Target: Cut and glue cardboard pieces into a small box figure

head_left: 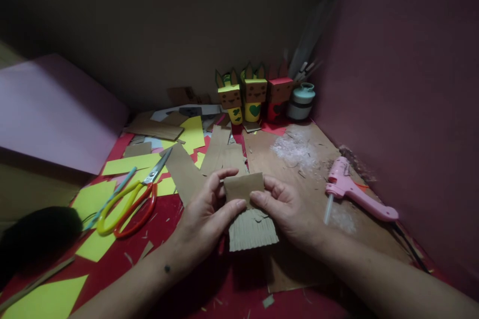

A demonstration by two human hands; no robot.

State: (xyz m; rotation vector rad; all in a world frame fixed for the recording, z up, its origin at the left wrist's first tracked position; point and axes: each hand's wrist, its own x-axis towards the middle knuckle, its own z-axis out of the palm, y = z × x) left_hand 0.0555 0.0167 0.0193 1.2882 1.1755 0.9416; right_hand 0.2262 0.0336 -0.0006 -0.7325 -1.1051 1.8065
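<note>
Both hands pinch a small brown cardboard piece (244, 187) above the red work surface. My left hand (204, 219) grips its left edge between thumb and fingers. My right hand (286, 212) holds its right edge the same way. Directly under the held piece lies a corrugated cardboard rectangle (252, 232), ribbed side up. Scissors (130, 197) with yellow and red handles lie to the left of my left hand. A pink glue gun (354, 192) rests on the brown board to the right of my right hand.
Three small cardboard animal figures (254, 94) stand at the back by a teal-lidded jar (301, 101). Yellow paper pieces (129, 163) and cardboard strips (183, 172) litter the left and middle. A pink sheet (56, 109) lies far left. A wall (404, 84) closes the right.
</note>
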